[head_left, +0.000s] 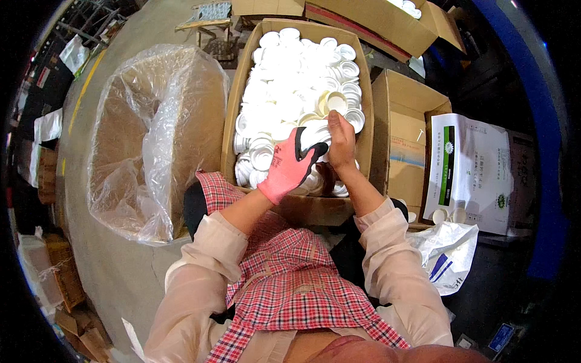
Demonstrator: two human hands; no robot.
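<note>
A cardboard box (232, 121) full of loose white plastic caps (275, 91) stands right in front of me. My left hand (289, 164) wears a pink glove with black fingertips. Its thumb and fingers close round a white cap (313, 134) over the near part of the pile. Bare, my right hand (342, 142) is curled against the right side of that cap, thumb up. What its fingers hold is hidden. Just beyond the thumb sits a cream-coloured cap (336, 103).
To the left stands a box lined with clear plastic (172, 145). An open cardboard box (407, 130) and a printed white carton (466, 172) are on the right, with a white plastic bag (451, 251) nearer. Another long carton (375, 27) lies at the back, beside a small stool (209, 24).
</note>
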